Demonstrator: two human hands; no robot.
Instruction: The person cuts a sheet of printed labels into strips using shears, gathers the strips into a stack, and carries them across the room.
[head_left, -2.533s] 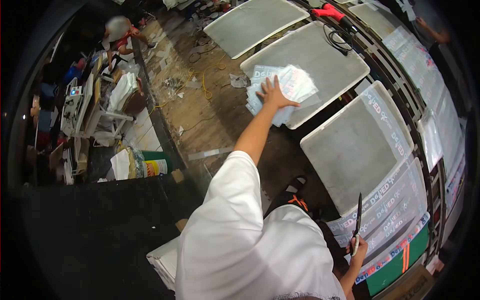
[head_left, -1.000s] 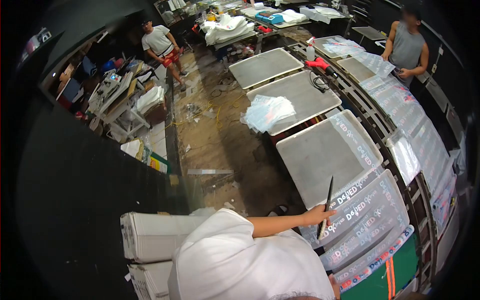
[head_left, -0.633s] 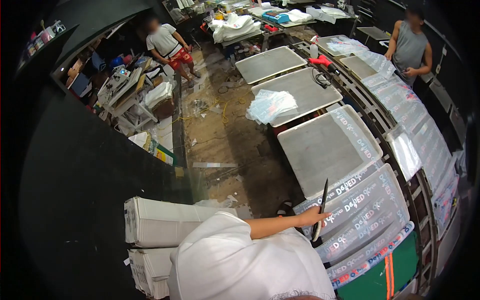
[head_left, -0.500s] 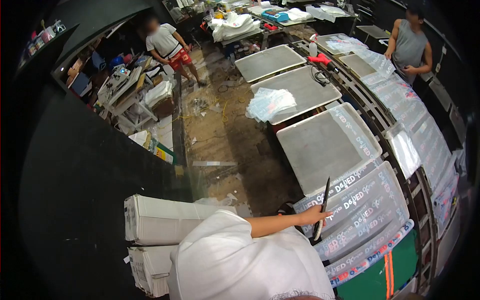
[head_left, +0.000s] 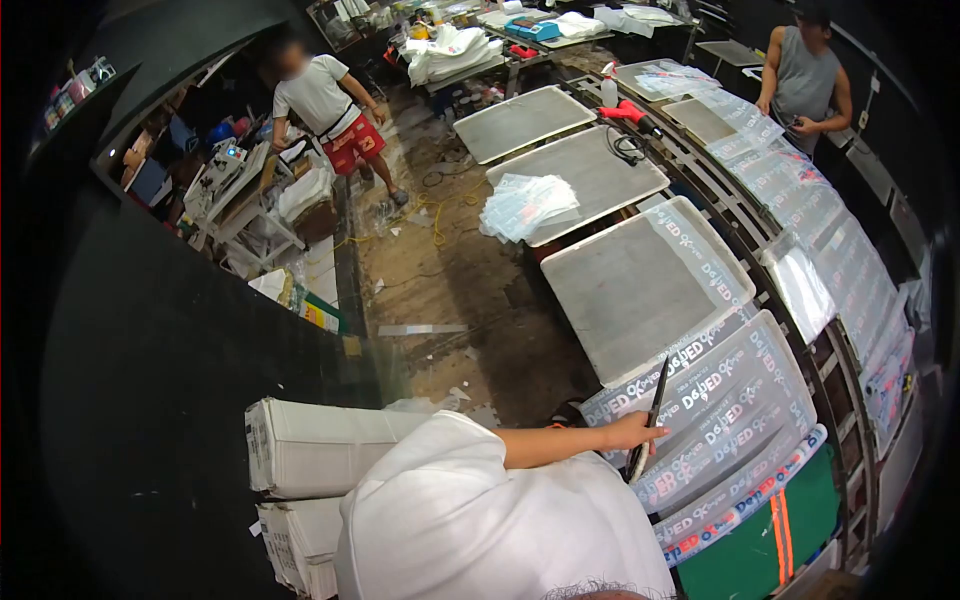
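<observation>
My left hand (head_left: pixel 630 431) is closed around what looks like a pair of scissors (head_left: pixel 660 392), held by the middle. The thin dark blade points up and away, and a pale lower end shows below my fingers. Beneath the hand lies clear plastic sheeting (head_left: pixel 738 405) with repeated white lettering, spread over the nearest board. A roll-like edge of the sheeting (head_left: pixel 745 505) with blue and red print runs along its near side. My right hand is out of view, beyond my white shirt and the lower edge of the picture.
A green board with orange stripes (head_left: pixel 730 545) is at my right. Grey boards (head_left: pixel 640 290) line the rail (head_left: pixel 835 385); one carries a pile of printed plastic pieces (head_left: pixel 527 207). White boxes (head_left: pixel 330 445) stand behind my arm. Two people are farther off, at upper left and upper right.
The view has shifted slightly. The person at upper left has turned and opened their arms from their body. My left hand keeps the scissors over the sheeting, nearly in place.
</observation>
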